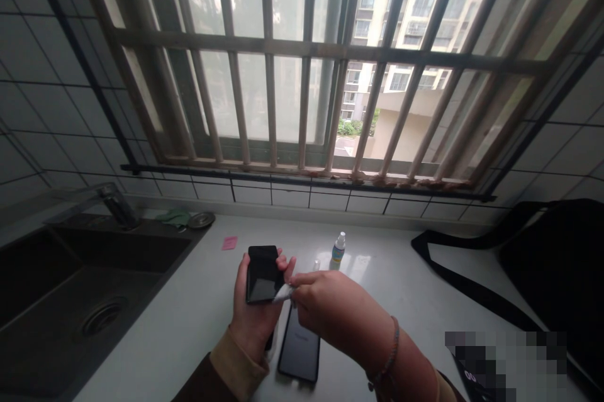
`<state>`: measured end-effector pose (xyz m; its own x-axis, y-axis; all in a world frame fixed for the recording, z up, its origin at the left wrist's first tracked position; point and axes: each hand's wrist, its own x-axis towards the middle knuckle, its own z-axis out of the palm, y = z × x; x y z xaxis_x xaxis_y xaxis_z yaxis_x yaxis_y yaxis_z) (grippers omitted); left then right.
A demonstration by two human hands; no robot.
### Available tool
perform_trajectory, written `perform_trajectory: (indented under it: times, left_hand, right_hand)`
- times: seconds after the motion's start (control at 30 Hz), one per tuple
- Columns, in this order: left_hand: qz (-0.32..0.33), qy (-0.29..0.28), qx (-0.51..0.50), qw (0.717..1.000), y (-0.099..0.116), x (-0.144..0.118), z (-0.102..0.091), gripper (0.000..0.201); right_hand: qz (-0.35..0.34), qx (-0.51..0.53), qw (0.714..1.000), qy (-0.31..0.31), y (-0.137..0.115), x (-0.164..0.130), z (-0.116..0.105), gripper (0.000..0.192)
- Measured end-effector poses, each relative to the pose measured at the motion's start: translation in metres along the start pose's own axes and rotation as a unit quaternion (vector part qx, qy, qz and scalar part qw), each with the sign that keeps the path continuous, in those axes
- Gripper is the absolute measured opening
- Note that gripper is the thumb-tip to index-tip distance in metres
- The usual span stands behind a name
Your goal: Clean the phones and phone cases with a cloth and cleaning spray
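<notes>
A black smartphone (262, 273) lies screen up in my left hand (255, 326), whose fingers wrap round its edges. My right hand (325, 301) pinches a small white cloth or tissue (284, 292) and touches it to the phone's lower right corner. Below my hands a second phone (299, 351) rests on the white counter, its upper part hidden by my right hand. Beyond them stands a small bottle (338, 248) with a white cap and a coloured label. Just behind my right hand a clear cap or bottle top (316, 264) shows in part.
At the left is a dark sink (141, 251) with a faucet (117, 204). A green cloth (174, 218), a round metal strainer (201, 220) and a pink sticky note (229, 243) lie near it. On the right sits a black bag (557, 263) with its strap across the counter.
</notes>
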<state>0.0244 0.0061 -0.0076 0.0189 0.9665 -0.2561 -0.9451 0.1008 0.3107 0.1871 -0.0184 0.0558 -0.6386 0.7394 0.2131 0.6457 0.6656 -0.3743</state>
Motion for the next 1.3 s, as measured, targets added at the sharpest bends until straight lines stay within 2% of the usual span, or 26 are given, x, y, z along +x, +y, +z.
perform_trajectory:
  times: [0.07, 0.1, 0.2, 0.33, 0.4, 0.5, 0.6, 0.67, 0.77, 0.83, 0.9, 0.93, 1.07, 1.13, 1.2, 1.23, 1.3]
  left_hand:
    - [-0.001, -0.015, 0.020, 1.000, 0.002, -0.001, 0.001, 0.047]
    - [-0.001, -0.022, 0.034, 0.999, 0.002, -0.002, 0.001, 0.047]
    - [0.002, -0.032, 0.070, 0.997, 0.001, -0.005, 0.002, 0.041]
    - [-0.022, -0.005, 0.073, 0.997, -0.005, -0.005, 0.002, 0.034]
    - [-0.038, 0.008, 0.059, 0.998, -0.007, -0.004, 0.003, 0.029]
    - [-0.044, 0.050, 0.041, 0.997, -0.008, -0.004, 0.008, 0.018]
    - [-0.025, 0.090, 0.037, 0.995, -0.006, -0.006, 0.015, 0.011]
    - [-0.014, 0.081, 0.045, 0.996, -0.005, -0.007, 0.018, 0.013]
    - [-0.010, 0.059, 0.057, 0.997, -0.004, -0.007, 0.018, 0.019]
    - [-0.015, 0.058, 0.052, 0.997, -0.003, -0.008, 0.018, 0.023]
    - [-0.018, 0.047, 0.045, 0.998, -0.002, -0.008, 0.018, 0.026]
    - [-0.018, 0.035, 0.044, 0.998, -0.002, -0.008, 0.018, 0.029]
    - [-0.014, 0.023, 0.070, 0.997, -0.005, -0.008, 0.015, 0.046]
    - [-0.029, 0.037, 0.082, 0.995, -0.007, -0.007, 0.013, 0.054]
    - [-0.051, 0.039, 0.105, 0.992, -0.009, -0.008, 0.011, 0.060]
    - [-0.064, 0.034, 0.122, 0.990, -0.009, -0.009, 0.010, 0.063]
    - [-0.096, 0.014, 0.159, 0.982, -0.008, -0.011, 0.009, 0.071]
  right_hand:
    - [0.044, -0.082, 0.995, -0.048, -0.002, 0.000, -0.013, 0.022]
    - [0.068, -0.105, 0.991, -0.049, -0.003, -0.001, -0.020, 0.023]
    - [0.129, -0.095, 0.987, 0.018, -0.004, -0.005, -0.034, 0.022]
    - [0.172, 0.003, 0.975, 0.141, 0.004, -0.010, -0.036, 0.022]
    - [0.199, 0.070, 0.961, 0.181, 0.012, -0.010, -0.033, 0.023]
    - [0.229, 0.200, 0.934, 0.188, 0.026, -0.006, -0.027, 0.024]
    - [0.262, 0.329, 0.891, 0.168, 0.041, 0.000, -0.020, 0.029]
    - [0.284, 0.354, 0.875, 0.170, 0.050, 0.003, -0.015, 0.031]
    - [0.294, 0.325, 0.876, 0.201, 0.057, 0.006, -0.010, 0.030]
    - [0.293, 0.337, 0.865, 0.229, 0.060, 0.006, -0.008, 0.029]
    - [0.299, 0.403, 0.828, 0.249, 0.061, 0.007, -0.008, 0.030]
    - [0.303, 0.456, 0.798, 0.252, 0.061, 0.007, -0.009, 0.030]
    - [0.298, 0.667, 0.646, 0.223, 0.059, 0.009, -0.009, 0.035]
    - [0.288, 0.711, 0.610, 0.199, 0.058, 0.010, -0.008, 0.039]
    - [0.266, 0.723, 0.611, 0.185, 0.057, 0.010, -0.007, 0.042]
    - [0.253, 0.715, 0.623, 0.190, 0.056, 0.010, -0.007, 0.043]
    - [0.236, 0.659, 0.677, 0.227, 0.056, 0.009, -0.007, 0.041]
